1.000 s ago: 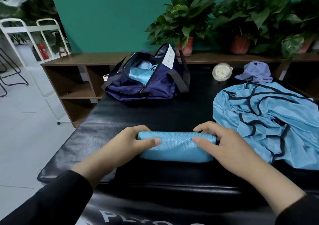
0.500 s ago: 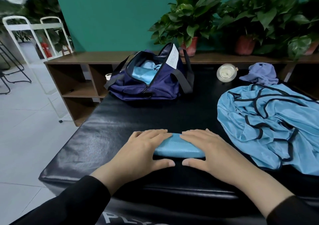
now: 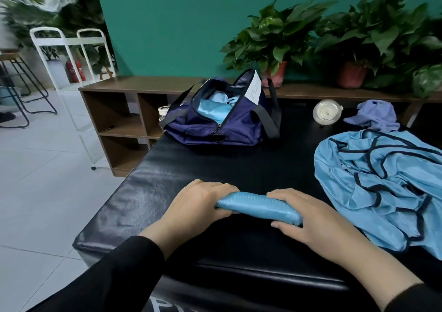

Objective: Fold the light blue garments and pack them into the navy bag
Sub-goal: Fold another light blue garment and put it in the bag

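Head view. Item: rolled light blue satin garment [image 3: 259,205], lying near the front edge of the black padded surface [image 3: 153,192]. Left hand [image 3: 198,206], grip curled round the roll's left end; right hand [image 3: 311,221], grip curled round its right end. Item: open navy fabric bag [image 3: 222,125] with black straps, at the far side of the surface, light blue cloth inside. Item: loose pile of light blue garments with dark trim [image 3: 382,187], just right of the roll.
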